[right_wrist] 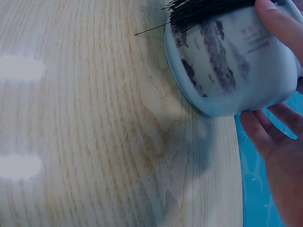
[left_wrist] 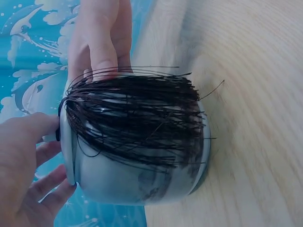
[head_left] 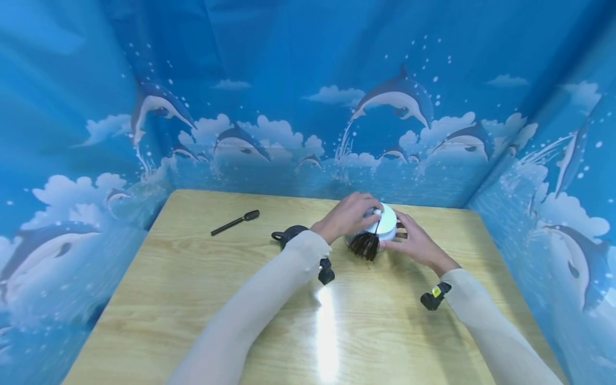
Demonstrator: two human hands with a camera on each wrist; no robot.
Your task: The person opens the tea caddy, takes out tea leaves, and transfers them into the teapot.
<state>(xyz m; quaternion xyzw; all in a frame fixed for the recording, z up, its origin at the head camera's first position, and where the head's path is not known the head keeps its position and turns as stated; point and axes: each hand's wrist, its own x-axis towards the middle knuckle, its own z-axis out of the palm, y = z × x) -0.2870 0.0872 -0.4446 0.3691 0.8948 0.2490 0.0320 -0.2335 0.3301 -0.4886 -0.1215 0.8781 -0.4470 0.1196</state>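
A white ceramic lidded jar [left_wrist: 113, 189] with a dark ink-like landscape pattern stands on the table near its back edge. From its lid [head_left: 387, 218] hangs a dark brown tassel [head_left: 364, 246], spread down the front of the jar. My left hand [head_left: 350, 215] pinches the lid at the top, with its lower fingers at the lid's rim in the left wrist view. Thumb and fingers of my right hand [head_left: 415, 241] grip the jar's side from the right. The lid appears seated on the jar; its far side is hidden.
A small black pot-like vessel with a ring handle [head_left: 277, 236] sits left of the jar, partly hidden by my left forearm. Farther left lies a dark long-handled tool [head_left: 236, 222] with a thicker end. Dolphin-printed curtains [head_left: 289, 107] surround the wooden table [head_left: 192, 299].
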